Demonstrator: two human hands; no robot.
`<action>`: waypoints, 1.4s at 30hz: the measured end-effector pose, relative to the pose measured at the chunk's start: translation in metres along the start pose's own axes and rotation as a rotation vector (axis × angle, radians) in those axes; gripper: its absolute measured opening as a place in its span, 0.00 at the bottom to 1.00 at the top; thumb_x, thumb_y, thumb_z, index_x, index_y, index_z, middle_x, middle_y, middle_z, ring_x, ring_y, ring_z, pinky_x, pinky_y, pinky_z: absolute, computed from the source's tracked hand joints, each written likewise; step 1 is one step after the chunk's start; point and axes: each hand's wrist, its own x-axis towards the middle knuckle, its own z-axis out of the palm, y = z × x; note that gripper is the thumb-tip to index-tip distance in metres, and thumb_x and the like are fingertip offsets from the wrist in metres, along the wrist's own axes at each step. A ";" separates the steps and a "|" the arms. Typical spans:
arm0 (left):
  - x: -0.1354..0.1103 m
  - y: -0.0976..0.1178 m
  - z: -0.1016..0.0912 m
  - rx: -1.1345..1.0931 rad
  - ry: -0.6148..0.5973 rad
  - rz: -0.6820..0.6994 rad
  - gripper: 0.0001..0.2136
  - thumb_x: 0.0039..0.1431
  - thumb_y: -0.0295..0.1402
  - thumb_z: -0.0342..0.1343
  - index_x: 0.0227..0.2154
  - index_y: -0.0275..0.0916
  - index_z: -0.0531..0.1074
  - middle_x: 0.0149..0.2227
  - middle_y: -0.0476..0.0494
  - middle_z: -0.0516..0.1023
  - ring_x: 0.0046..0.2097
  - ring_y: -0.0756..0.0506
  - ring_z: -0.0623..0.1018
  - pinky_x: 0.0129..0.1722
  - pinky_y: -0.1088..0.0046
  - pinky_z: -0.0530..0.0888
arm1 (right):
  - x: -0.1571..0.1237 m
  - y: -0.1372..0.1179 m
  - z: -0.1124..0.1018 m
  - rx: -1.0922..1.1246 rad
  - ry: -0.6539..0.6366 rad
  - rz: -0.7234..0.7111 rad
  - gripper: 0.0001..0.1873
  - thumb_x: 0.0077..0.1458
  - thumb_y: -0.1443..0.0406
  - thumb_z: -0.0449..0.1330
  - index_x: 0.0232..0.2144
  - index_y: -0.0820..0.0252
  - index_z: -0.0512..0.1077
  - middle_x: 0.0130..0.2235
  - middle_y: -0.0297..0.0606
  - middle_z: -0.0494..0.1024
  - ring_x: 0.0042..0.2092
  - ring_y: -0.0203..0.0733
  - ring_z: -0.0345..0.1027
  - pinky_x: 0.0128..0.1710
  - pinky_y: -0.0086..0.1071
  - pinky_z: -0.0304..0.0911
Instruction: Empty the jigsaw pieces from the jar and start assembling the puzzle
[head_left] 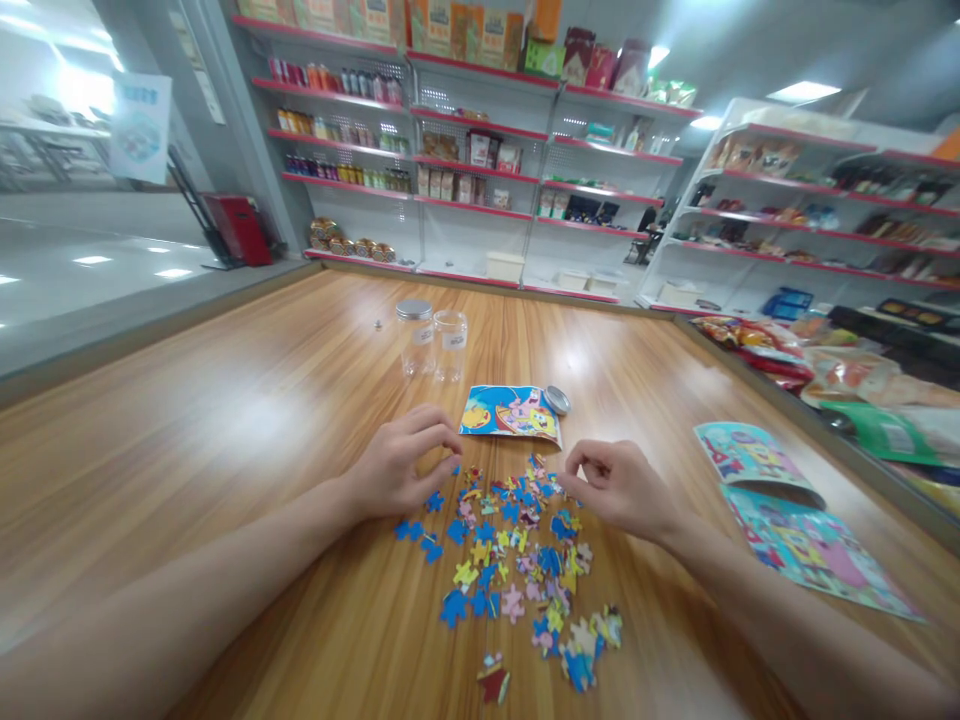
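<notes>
Loose jigsaw puzzle pieces (512, 512) in blue, yellow and pink lie scattered on the wooden table. At the pile's left edge, my left hand (409, 462) has its thumb and fingers bent together, with a small blue puzzle piece (456, 470) at the tips. Across from it, my right hand (619, 485) is curled in a pinch on the right edge of the pile, at a piece that its fingertips partly hide. Just beyond both hands lies a cartoon picture card (510, 412), slightly curved, with a silver lid (557, 400) against its right end.
Two clear jars stand farther back: a lidded jar (416, 340) and an open jar (450, 348). Two cartoon sheets, an upper sheet (757, 460) and a lower sheet (821, 550), lie right. Packaged goods (877, 435) line the table's right edge. Stocked shelves (480, 185) rise behind.
</notes>
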 end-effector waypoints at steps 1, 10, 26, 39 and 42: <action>-0.001 -0.002 0.000 -0.013 -0.002 -0.014 0.05 0.65 0.30 0.53 0.37 0.36 0.73 0.38 0.42 0.73 0.41 0.46 0.74 0.43 0.69 0.72 | 0.002 0.005 -0.003 -0.043 -0.057 -0.014 0.14 0.57 0.59 0.63 0.24 0.61 0.71 0.18 0.24 0.56 0.21 0.29 0.49 0.23 0.27 0.44; -0.004 -0.006 0.014 -0.018 -0.309 0.079 0.06 0.68 0.34 0.53 0.38 0.39 0.73 0.35 0.46 0.73 0.35 0.49 0.73 0.34 0.74 0.67 | 0.004 0.022 -0.006 -0.124 -0.264 -0.092 0.21 0.54 0.58 0.64 0.17 0.61 0.63 0.17 0.26 0.60 0.20 0.28 0.49 0.24 0.27 0.43; -0.002 -0.002 0.012 -0.126 -0.335 0.101 0.10 0.69 0.30 0.50 0.32 0.37 0.73 0.29 0.47 0.72 0.30 0.51 0.72 0.31 0.74 0.64 | 0.005 0.021 -0.026 0.270 -0.763 -0.010 0.19 0.43 0.58 0.74 0.34 0.62 0.76 0.20 0.20 0.58 0.22 0.27 0.50 0.21 0.22 0.46; -0.006 -0.004 0.013 -0.156 -0.352 0.028 0.06 0.66 0.32 0.53 0.40 0.39 0.73 0.26 0.50 0.72 0.26 0.51 0.70 0.29 0.74 0.63 | 0.002 0.004 -0.018 0.049 -0.765 0.033 0.11 0.49 0.59 0.71 0.31 0.61 0.78 0.23 0.26 0.72 0.24 0.29 0.65 0.24 0.22 0.52; -0.006 -0.005 0.013 -0.169 -0.351 0.023 0.06 0.66 0.32 0.53 0.41 0.39 0.73 0.25 0.50 0.73 0.26 0.51 0.71 0.29 0.74 0.64 | 0.003 0.002 -0.019 0.066 -0.813 0.081 0.13 0.50 0.58 0.70 0.30 0.62 0.78 0.23 0.28 0.73 0.25 0.30 0.66 0.24 0.22 0.54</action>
